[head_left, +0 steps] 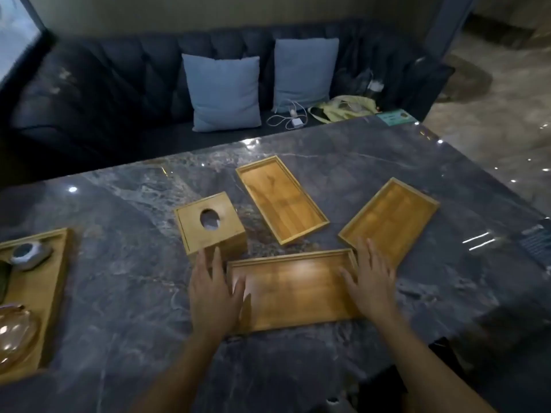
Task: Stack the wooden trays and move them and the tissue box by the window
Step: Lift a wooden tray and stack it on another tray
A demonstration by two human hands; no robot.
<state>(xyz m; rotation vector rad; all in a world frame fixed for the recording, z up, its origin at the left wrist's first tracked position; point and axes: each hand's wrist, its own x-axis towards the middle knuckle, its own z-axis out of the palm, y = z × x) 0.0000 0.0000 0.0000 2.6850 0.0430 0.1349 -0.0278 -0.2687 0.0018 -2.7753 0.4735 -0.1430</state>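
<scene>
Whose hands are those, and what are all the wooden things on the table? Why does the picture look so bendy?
Those are a person's two bare hands. The camera sits on the person's head and looks down, and its wide lens bends the picture. The left hand and the right hand reach, open, to the two ends of the nearest tray. Nothing is lifted yet. On the dark stone table lie two more empty trays, the middle tray and the right tray, plus a wooden tissue box with a round hole on top. At the far left, a bigger tray holds some dishes. Behind the table is a sofa with two blue cushions.
</scene>
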